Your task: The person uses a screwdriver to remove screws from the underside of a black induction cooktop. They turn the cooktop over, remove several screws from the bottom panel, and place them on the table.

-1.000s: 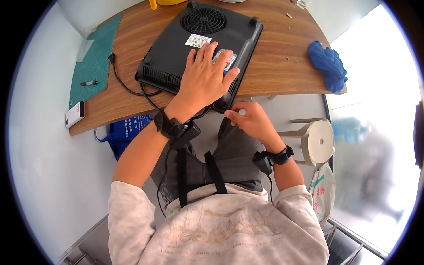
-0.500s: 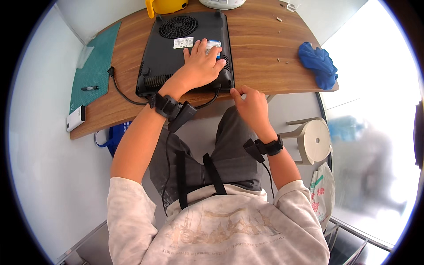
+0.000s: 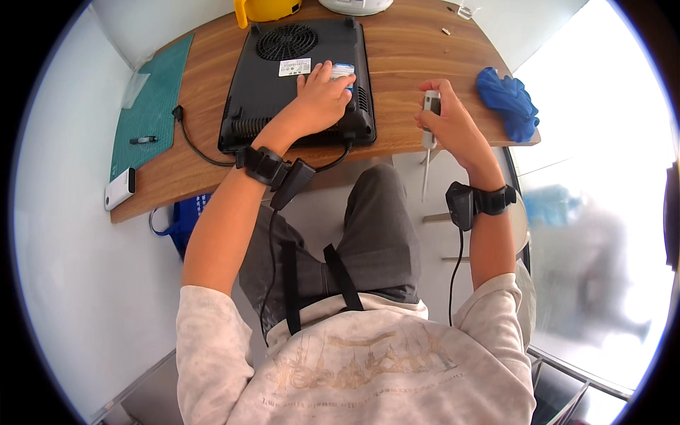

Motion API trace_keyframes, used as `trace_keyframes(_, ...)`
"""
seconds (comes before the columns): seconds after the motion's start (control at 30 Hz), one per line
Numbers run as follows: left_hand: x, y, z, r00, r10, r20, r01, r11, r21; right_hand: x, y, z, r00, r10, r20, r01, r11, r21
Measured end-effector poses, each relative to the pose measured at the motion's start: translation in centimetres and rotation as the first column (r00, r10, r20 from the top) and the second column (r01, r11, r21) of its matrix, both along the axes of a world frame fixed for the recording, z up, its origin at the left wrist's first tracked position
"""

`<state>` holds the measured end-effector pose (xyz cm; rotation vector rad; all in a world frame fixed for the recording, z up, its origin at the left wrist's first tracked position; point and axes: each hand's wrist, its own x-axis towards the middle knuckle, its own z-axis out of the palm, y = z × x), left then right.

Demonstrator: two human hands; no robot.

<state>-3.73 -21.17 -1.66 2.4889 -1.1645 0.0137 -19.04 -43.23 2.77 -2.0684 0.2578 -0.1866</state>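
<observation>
A black induction cooker (image 3: 262, 78) lies underside up on the wooden table, showing a round fan grille, vents and small feet. My left hand (image 3: 319, 103) rests flat on it, fingers spread beside a white-and-blue label (image 3: 343, 69). Off the table's front edge, to the right of the cooker, my right hand (image 3: 455, 127) is closed around a screwdriver (image 3: 428, 139) with a grey handle, its thin shaft pointing down toward the floor. From the cooker's near edge runs a black power cord (image 3: 334, 165), passing behind my left wrist; its plug (image 3: 178, 112) lies to the left.
On the left lie a green cutting mat (image 3: 159, 92), a black pen (image 3: 144, 140) and a white power bank (image 3: 120, 189). A blue cloth (image 3: 511, 105) sits at the table's right edge. A yellow container (image 3: 273, 10) stands at the back. Below right, my forearm partly covers a stool (image 3: 520, 223).
My right hand has moved from the cooker's near right corner out to the right and up. A screwdriver now shows in it. My left hand has stayed nearly in place on the cooker.
</observation>
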Motion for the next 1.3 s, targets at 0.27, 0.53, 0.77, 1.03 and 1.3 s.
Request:
trace_keyframes(0.27,-0.2,-0.1,0.9,1.000,-0.006,-0.029,0.006,1.000,0.022,5.5,-1.8,-3.8,0.998,0.061,0.000,-0.061,0.990,-0.124)
trace_keyframes(0.53,0.0,0.0,0.1,0.998,-0.041,0.039,0.042,0.999,-0.023,8.1,-0.9,-6.5,0.985,0.066,0.159,0.034,0.830,-0.557)
trace_keyframes(0.77,-0.1,0.3,0.1,0.998,-0.032,0.048,0.034,0.998,-0.051,7.6,0.6,-4.6,0.997,0.041,0.061,0.001,0.819,-0.574)
trace_keyframes(1.03,0.1,0.0,-0.2,0.998,-0.052,0.047,0.055,0.996,-0.068,6.6,-6.5,-3.3,0.990,-0.083,0.114,0.138,0.744,-0.654)
trace_keyframes(1.3,-0.1,0.1,-0.1,0.998,-0.030,0.047,0.033,0.998,-0.057,7.4,-10.3,-5.2,0.982,-0.181,0.046,0.149,0.611,-0.778)
